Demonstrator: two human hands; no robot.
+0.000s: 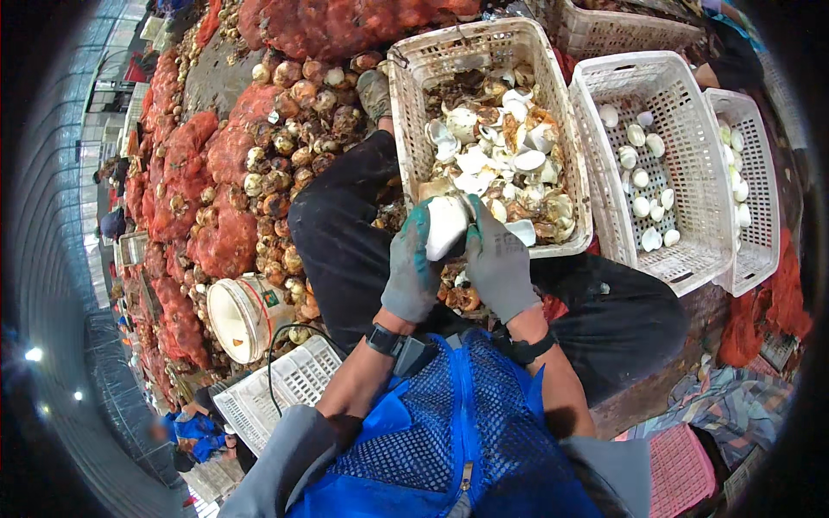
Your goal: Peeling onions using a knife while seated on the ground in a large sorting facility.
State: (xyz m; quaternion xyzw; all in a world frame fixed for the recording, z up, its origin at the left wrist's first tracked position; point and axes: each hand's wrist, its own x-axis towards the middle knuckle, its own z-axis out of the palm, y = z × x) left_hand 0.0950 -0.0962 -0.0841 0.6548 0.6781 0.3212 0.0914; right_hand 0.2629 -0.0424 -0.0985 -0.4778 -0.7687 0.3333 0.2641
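Observation:
A white peeled bulb (446, 226), onion-like in shape, is held over the near left corner of a crate. My left hand (409, 272), in a grey glove with green fingertips, is closed around its left side. On the bulb's right side, my right hand (504, 269) is closed too, in a matching glove, thumb and fingers close against the bulb. A dark sliver shows at those fingertips, too small to make out. White scales and brown skins (501, 155) lie heaped in the dirty white crate (577, 186) just beyond my hands.
Two more white crates (722, 250) (760, 274) with loose white pieces stand to the right. Unpeeled brown bulbs (285, 164) and red mesh sacks (186, 164) pile up on the left. A white bucket (231, 321) and an upturned white crate (289, 380) sit near my left arm.

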